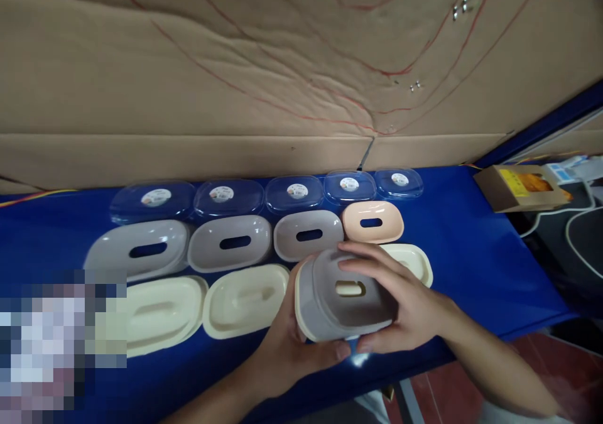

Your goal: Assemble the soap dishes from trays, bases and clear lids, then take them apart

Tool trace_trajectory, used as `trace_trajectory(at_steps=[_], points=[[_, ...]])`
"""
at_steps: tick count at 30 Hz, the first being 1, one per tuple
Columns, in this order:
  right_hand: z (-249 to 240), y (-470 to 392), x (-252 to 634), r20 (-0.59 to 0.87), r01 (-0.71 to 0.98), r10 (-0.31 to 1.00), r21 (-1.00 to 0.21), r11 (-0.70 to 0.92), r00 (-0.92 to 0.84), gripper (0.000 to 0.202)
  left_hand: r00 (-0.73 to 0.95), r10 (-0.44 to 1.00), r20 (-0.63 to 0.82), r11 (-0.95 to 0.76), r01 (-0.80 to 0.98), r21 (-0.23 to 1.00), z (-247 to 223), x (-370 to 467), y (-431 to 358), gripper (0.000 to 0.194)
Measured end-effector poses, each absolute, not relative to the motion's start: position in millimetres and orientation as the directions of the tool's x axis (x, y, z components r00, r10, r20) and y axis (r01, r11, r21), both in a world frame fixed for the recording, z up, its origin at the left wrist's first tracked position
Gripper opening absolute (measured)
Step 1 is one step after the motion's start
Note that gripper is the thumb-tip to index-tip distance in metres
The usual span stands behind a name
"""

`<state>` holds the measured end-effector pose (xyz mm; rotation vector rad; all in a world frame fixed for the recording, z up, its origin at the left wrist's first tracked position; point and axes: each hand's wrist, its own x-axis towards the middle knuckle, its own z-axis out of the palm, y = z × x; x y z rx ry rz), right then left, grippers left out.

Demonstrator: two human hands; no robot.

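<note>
- The right hand (400, 308) curls partly closed over the grey slotted tray (346, 298), fingers across its top and thumb under the near rim.
- The left hand (292, 342) cups the tray's left end from below, thumb along the front edge.
- Tray sits nested in a cream base, long axis left to right, tilted toward the camera, slot facing up.
- Both forearms come in from the near edge of the blue table (471, 248).
- Behind lie rows of cream bases (245, 301), grey trays (230, 242), a peach tray (372, 222) and clear lids (228, 196).
</note>
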<state>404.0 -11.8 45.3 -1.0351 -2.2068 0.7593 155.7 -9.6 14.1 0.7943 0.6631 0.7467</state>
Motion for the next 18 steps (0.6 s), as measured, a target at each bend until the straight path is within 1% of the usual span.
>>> trace_trajectory(at_steps=[2,3,5,7,9,11,13,15,18], points=[[52.8,-8.5,414.2,0.326,0.440,0.806,-0.706,0.555,-0.494,0.092,0.540,0.787,-0.298,0.510,-0.296,0.808,22.5,154.0,-10.4,0.115],[56.7,-6.6,423.1,0.353,0.453,0.819,-0.700,0.552,-0.452,0.092,0.529,0.783,-0.326,0.523,-0.278,0.805,26.6,153.4,-10.0,0.115],[63.4,-3.0,449.3,0.379,0.557,0.864,-0.660,0.504,-0.332,0.089,0.509,0.781,-0.361,0.537,-0.255,0.804,33.2,152.8,-8.1,0.117],[65.6,0.5,483.7,0.374,0.719,0.909,-0.579,0.384,-0.184,0.083,0.490,0.789,-0.370,0.536,-0.254,0.805,37.4,152.9,-6.4,0.121],[61.6,3.9,520.3,0.351,0.841,0.936,-0.496,0.215,-0.033,0.075,0.484,0.793,-0.369,0.535,-0.263,0.803,39.0,153.4,-6.2,0.121],[52.5,6.7,551.7,0.249,0.895,0.965,-0.444,0.038,0.082,0.070,0.496,0.788,-0.366,0.540,-0.269,0.798,38.1,153.7,-7.7,0.117],[42.0,7.9,572.2,0.150,0.918,0.980,-0.392,-0.063,0.132,0.068,0.518,0.775,-0.362,0.549,-0.267,0.792,34.0,153.8,-9.7,0.111],[33.8,7.5,580.4,0.066,0.928,0.989,-0.360,-0.099,0.131,0.064,0.547,0.765,-0.340,0.545,-0.269,0.794,26.9,154.0,-11.2,0.109],[28.0,6.4,577.4,-0.041,0.936,0.995,-0.336,-0.102,0.094,0.059,0.576,0.778,-0.251,0.494,-0.313,0.811,13.7,155.6,-10.9,0.115]])
